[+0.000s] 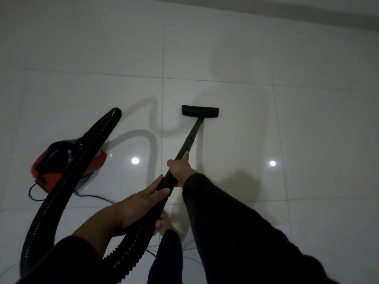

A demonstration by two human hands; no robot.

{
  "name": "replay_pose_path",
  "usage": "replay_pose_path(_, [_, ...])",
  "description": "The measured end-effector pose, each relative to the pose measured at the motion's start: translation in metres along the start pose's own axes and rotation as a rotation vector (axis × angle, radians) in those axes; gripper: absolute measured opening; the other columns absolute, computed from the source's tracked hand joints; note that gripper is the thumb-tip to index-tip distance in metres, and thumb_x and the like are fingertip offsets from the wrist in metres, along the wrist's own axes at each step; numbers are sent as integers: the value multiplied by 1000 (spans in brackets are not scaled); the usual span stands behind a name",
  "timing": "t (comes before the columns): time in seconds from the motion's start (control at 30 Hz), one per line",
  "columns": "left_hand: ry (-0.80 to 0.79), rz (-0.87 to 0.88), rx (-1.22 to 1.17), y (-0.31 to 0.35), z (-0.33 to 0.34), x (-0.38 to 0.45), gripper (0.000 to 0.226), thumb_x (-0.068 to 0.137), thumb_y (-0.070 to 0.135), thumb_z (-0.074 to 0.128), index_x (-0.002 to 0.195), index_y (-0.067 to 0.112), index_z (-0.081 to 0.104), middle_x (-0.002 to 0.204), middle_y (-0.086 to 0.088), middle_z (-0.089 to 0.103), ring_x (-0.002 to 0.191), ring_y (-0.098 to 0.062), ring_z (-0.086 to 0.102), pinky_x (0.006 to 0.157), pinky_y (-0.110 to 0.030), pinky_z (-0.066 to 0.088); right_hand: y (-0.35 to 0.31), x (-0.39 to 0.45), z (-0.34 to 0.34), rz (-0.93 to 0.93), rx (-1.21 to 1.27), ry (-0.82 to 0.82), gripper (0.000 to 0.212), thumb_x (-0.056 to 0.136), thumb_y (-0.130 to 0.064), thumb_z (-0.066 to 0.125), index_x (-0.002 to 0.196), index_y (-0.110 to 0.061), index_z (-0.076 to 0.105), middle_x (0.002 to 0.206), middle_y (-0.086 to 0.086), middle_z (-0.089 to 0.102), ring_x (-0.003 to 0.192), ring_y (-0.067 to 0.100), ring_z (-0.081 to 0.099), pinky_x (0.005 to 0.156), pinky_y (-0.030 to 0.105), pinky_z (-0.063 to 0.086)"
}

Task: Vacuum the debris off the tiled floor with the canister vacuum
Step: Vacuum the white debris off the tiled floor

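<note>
A red and black canister vacuum (61, 167) sits on the glossy white tiled floor (287, 119) at the left. Its ribbed black hose (61, 181) loops from the canister down past my left arm and back up to the black wand (189, 138). The wand ends in a flat black floor nozzle (200, 110) resting on the tiles ahead of me. My right hand (180, 168) grips the wand higher up, and my left hand (141, 203) holds it lower, where the hose joins. No debris is visible on the tiles in this dim light.
A thin black power cord (92, 196) trails from the canister across the floor toward my feet. A wall base (287, 7) runs along the top of the view. Two ceiling-light reflections shine on the tiles. My foot shows below my left hand.
</note>
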State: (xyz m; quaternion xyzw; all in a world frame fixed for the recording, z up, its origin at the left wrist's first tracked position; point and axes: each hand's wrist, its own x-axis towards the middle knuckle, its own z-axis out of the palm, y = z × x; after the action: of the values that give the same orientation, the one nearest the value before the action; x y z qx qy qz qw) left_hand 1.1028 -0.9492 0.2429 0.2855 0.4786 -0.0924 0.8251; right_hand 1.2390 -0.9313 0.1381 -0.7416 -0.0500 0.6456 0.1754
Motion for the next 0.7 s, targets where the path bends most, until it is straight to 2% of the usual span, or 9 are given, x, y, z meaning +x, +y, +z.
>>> replay_pose_path(0.1, [55, 40, -76, -12, -21, -15, 61, 97, 31, 46, 143, 54, 13, 62, -8, 56, 52, -18, 56, 52, -31, 49, -6, -1, 32, -36, -59, -43, 89, 92, -22, 46, 147, -37, -22, 134, 17, 51, 109, 36, 60, 95, 51, 53])
replay_pose_path(0.2, [85, 68, -122, -18, -39, -26, 57, 97, 29, 46, 139, 55, 17, 61, -9, 54, 50, -18, 55, 51, -30, 48, -13, -2, 57, -48, -82, -87, 88, 93, -20, 46, 147, -37, -22, 122, 14, 52, 105, 34, 61, 95, 50, 53])
replay_pose_path(0.37, [133, 79, -156, -18, -81, -38, 69, 93, 26, 56, 142, 55, 16, 66, -14, 54, 50, -20, 55, 51, -31, 48, -32, -2, 94, -59, 1, -212, 88, 97, -23, 49, 148, -38, -22, 145, 15, 41, 110, 31, 57, 98, 48, 50])
replay_pose_path(0.43, [145, 77, -147, -9, -94, -39, 73, 91, 24, 59, 143, 53, 17, 67, -13, 54, 51, -20, 55, 50, -30, 49, -44, -4, 97, -94, -35, -269, 83, 99, -32, 47, 149, -39, -19, 150, 15, 37, 113, 32, 57, 90, 45, 53])
replay_pose_path(0.47, [147, 76, -123, -2, -102, -38, 75, 91, 23, 60, 144, 52, 16, 66, -13, 55, 51, -19, 56, 50, -30, 49, -51, -3, 96, -137, -142, -296, 78, 99, -40, 44, 149, -40, -16, 151, 15, 37, 110, 31, 59, 82, 42, 54])
replay_pose_path(0.53, [152, 62, -45, 12, -119, -38, 78, 90, 22, 61, 145, 51, 13, 65, -11, 57, 50, -17, 57, 50, -30, 50, -64, 6, 92, -278, -470, -304, 67, 97, -58, 34, 151, -43, -3, 149, 14, 41, 109, 31, 60, 77, 36, 53])
replay_pose_path(0.6, [169, 30, 38, 27, -143, -37, 79, 89, 24, 62, 144, 52, 12, 67, -11, 58, 50, -16, 57, 51, -30, 51, -79, 24, 90, -522, -800, -228, 59, 94, -65, 29, 149, -47, 18, 146, 12, 44, 126, 31, 49, 99, 39, 46])
replay_pose_path(0.63, [178, 8, 76, 35, -156, -37, 79, 89, 25, 63, 143, 53, 12, 69, -11, 58, 50, -17, 58, 51, -30, 51, -87, 37, 89, -672, -939, -178, 56, 92, -67, 29, 145, -48, 29, 138, 11, 47, 126, 28, 46, 105, 40, 41])
replay_pose_path(0.7, [195, -41, 144, 50, -184, -36, 80, 87, 26, 64, 141, 57, 14, 74, -12, 60, 51, -18, 59, 51, -30, 51, -107, 62, 90, -959, -1112, -119, 60, 84, -71, 28, 136, -48, 46, 123, 7, 48, 116, 23, 44, 103, 40, 40])
